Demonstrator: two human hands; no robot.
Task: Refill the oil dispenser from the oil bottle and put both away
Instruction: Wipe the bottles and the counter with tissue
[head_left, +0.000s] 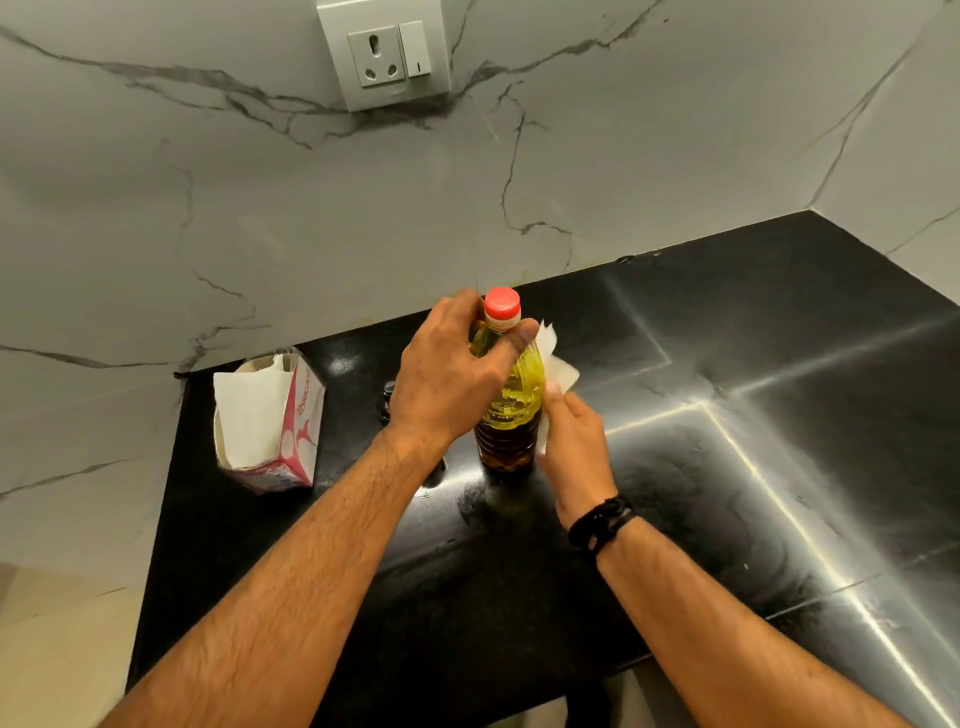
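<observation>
A clear plastic oil bottle (511, 395) with yellow oil and a red cap (502, 303) stands upright on the black counter (727, 467). My left hand (452, 374) grips its shoulder just below the cap. My right hand (574, 441) holds a white tissue (558, 358) against the bottle's right side. A small dark object (387, 400), perhaps the dispenser's top, peeks out behind my left wrist; most of it is hidden.
An opened pink and white tissue box (270, 421) stands at the counter's left. The marble wall (363, 218) with a socket (384, 52) rises behind. The counter's front edge runs near my forearms, and a side wall closes the right corner.
</observation>
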